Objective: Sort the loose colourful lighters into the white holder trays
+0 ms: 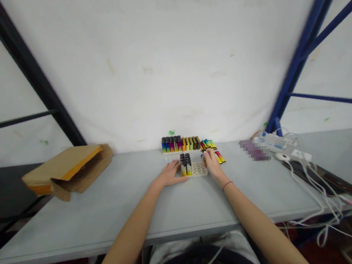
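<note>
Both hands are low over a small white plastic tray (pixel 199 169) with round wells. The left hand (pixel 169 174) lies open and palm down on the table, its fingertips (pixel 176 163) just beside a block of upright disposable lighters (pixel 185 165) standing in the left part of the tray. The right hand (pixel 212 164) sits beyond the tray's right side with its fingers bunched, close against some lighters; it is too small to tell whether it grips one. A dark woven band (pixel 226 185) circles the right wrist.

Beyond the tray stands a long row of upright lighters (pixel 180 144) in black, rainbow and yellow-green finishes, on a pale strip. Toward that row's right end, a loose heap of colourful lighters (pixel 207 144) lies further from the tray, and two red-and-yellow lighters (pixel 219 157) lie just right of it.

A grey table (pixel 87 213) carries everything. Well left of the tray sits a torn cardboard package (pixel 68 170) with an orange edge. Well right of it lie a pixelated purple object (pixel 254 150), a white power strip (pixel 272 142) and tangled white cables (pixel 318 193). Behind the tray hangs a white sheet (pixel 170 66), crossed by a blue metal frame (pixel 303 57) to the right and a black one (pixel 29 75) to the left.
</note>
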`<state>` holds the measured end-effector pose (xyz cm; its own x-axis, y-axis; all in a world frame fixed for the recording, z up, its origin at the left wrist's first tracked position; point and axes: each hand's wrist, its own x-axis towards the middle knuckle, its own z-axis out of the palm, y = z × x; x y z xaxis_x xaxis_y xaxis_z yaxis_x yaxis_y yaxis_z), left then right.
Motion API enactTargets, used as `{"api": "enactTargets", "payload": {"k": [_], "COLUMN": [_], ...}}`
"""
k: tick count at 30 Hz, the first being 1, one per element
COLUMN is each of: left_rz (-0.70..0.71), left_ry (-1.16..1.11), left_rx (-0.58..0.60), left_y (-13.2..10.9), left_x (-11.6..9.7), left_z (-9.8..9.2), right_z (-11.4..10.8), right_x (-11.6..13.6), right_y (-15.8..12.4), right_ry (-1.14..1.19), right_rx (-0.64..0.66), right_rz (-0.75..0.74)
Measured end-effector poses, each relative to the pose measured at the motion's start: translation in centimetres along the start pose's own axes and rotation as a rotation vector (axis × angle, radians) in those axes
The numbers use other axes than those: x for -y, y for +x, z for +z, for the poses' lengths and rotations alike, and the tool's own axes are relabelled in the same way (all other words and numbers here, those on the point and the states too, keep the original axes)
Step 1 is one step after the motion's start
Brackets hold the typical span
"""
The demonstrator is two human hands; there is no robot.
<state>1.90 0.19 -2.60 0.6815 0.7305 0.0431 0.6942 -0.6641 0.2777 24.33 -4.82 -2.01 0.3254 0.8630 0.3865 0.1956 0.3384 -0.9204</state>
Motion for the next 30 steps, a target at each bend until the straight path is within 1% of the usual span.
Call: {"api": "enactTargets", "payload": {"k": [2, 4, 5, 7, 11, 17, 21, 26, 30], "left_rz": [-0.001, -0.002, -0.002, -0.003, -0.012, 0.002, 0.005, 0.017, 0.019], "left_ry": [0.008, 0.013, 0.015, 0.016, 0.017, 0.009, 0.009, 0.005, 0.005], "left_rx": [0.004, 0.009, 0.012, 0.017, 0.036, 0.016, 0.007, -0.01, -0.007], "left_y": [0.1, 0.1, 0.1, 0.1, -0.1, -0.1, 0.0, 0.1, 0.1], "left_x": [0.1, 0.1, 0.1, 0.0, -0.3, -0.2, 0.0, 0.1, 0.1], "left_z": [0.1, 0.1, 0.1, 0.0, -0.1, -0.1, 0.1, 0.3, 0.3], "right_z": [0.1, 0.0, -0.1, -0.2, -0.1, 0.6, 1.0, 1.1, 1.1], "right_x": [0.0, 0.0, 0.0, -0.1, -0.6, -0.5, -0.2, -0.4, -0.5], "right_y": [-0.2, -0.2, -0.1, 0.0, 0.0, -0.5, -0.6, -0.4, -0.3], "right_ry": [-0.129, -0.228, -0.265, -0.299, -0.256, -0.176, -0.257, -0.39, -0.511], "right_rx": [-0.012, -0.031, -0.04, -0.05, -0.047, 0.047, 0.058, 0.137, 0.173], "right_rz": [-0.149, -0.242, -0.255, -0.236, -0.217, -0.239, -0.284, -0.354, -0.419]}}
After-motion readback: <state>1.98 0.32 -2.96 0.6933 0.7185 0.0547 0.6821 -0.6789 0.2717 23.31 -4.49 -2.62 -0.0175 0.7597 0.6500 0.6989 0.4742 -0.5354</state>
